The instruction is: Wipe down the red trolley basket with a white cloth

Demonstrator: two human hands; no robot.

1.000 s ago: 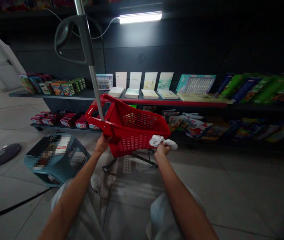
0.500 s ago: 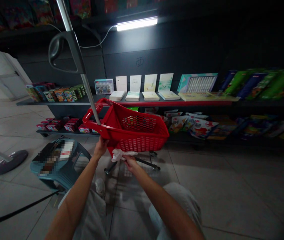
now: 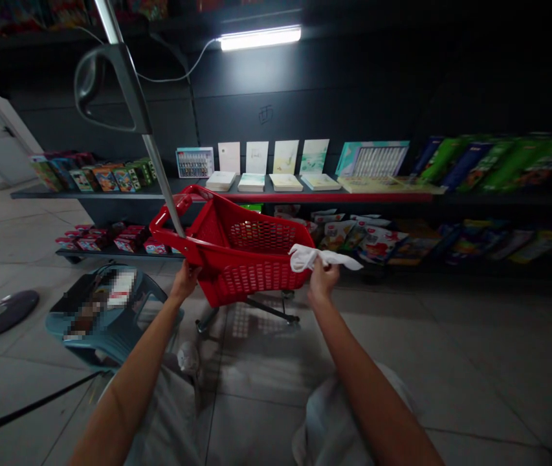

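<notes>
A small red shopping cart (image 3: 256,272) with perforated plastic sides stands on the floor ahead of me. My left hand (image 3: 186,279) grips its lower edge under the handle; part of the fingers is hidden behind the plastic. A crumpled white cloth (image 3: 321,257) is pinched in my right hand (image 3: 323,279), which is raised at the cart's right front corner. One end of the cloth hangs over or against the rim there; whether it touches I cannot tell.
Behind the cart runs a shelf (image 3: 377,197) with books, marker sets and snack bags. A metal pole (image 3: 162,171) with a grey loop handle rises in front of it at left. A blue-green stool (image 3: 110,330) stands left, near a round pole base (image 3: 4,314).
My right hand has carried the cloth from the cart's lower left side up and right to its front corner. My left hand stays at the cart's edge. The view has shifted slightly.
</notes>
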